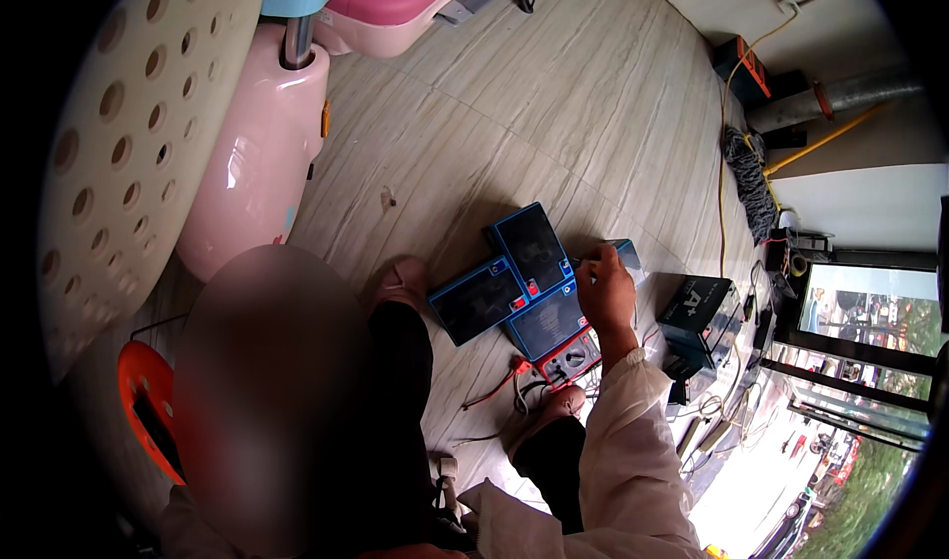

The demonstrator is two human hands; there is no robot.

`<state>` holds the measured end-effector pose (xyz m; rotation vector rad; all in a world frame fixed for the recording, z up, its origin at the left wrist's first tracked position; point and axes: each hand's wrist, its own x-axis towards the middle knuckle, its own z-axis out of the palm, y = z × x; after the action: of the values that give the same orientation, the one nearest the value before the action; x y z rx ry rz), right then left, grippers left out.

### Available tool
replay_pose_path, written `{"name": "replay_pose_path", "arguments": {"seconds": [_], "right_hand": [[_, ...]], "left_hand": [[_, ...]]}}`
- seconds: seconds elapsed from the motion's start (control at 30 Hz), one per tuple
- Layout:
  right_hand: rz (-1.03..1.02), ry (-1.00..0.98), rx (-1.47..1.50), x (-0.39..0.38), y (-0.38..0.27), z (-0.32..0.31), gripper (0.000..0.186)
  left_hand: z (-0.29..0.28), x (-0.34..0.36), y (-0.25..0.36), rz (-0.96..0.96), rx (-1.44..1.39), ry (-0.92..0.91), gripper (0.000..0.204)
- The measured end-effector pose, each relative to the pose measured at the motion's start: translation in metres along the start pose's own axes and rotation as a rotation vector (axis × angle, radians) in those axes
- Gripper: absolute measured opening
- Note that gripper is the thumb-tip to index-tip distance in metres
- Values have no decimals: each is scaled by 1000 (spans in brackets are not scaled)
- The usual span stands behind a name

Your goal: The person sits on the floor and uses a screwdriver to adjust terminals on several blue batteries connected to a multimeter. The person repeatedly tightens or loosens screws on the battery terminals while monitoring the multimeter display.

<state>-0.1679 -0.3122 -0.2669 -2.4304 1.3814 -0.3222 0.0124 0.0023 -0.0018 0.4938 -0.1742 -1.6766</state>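
At the far left stands a cream perforated plastic panel (129, 124), and beside it a glossy pink scooter body (259, 154) on the pale wood-plank floor (554, 94); an orange round plastic object (148, 406) lies lower down. Further right, a cluster of black rectangular batteries with blue edges and red terminals (524, 282) sits flat on the floor, packed side by side, their row running diagonally from lower left to upper right. The right hand (605, 292) rests at the cluster's right edge, fingers curled and pinching something small at the top of the farthest battery; what it pinches is too small to tell. The left hand is out of view, so the right is the nearer. Right of it a separate black battery (697, 312) stands apart among loose wires (717, 411).
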Motion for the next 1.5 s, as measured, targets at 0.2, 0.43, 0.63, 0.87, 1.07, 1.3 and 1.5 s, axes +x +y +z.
{"name": "replay_pose_path", "arguments": {"seconds": [0.2,0.43,0.63,0.87,1.07,1.3,1.5], "right_hand": [[217,-58,234,-33,-14,11,22],[280,-102,227,-51,-19,29,23],[251,-89,193,-51,-19,30,21],[-140,-84,24,-49,-16,35,23],[129,-225,0,-42,-45,18,27],[-198,-88,-53,-39,-38,17,26],[35,-271,-21,-35,-46,16,27]], "left_hand": [[-3,0,0,-22,-29,8,15],[0,-2,-1,-19,-31,27,16],[-2,-2,-1,-30,-38,16,17],[0,-4,-2,-20,-22,17,16],[-4,-3,-4,-18,-22,-3,16],[-2,-3,-2,-8,-23,-6,17],[-1,-5,0,-34,-45,19,17]]}}
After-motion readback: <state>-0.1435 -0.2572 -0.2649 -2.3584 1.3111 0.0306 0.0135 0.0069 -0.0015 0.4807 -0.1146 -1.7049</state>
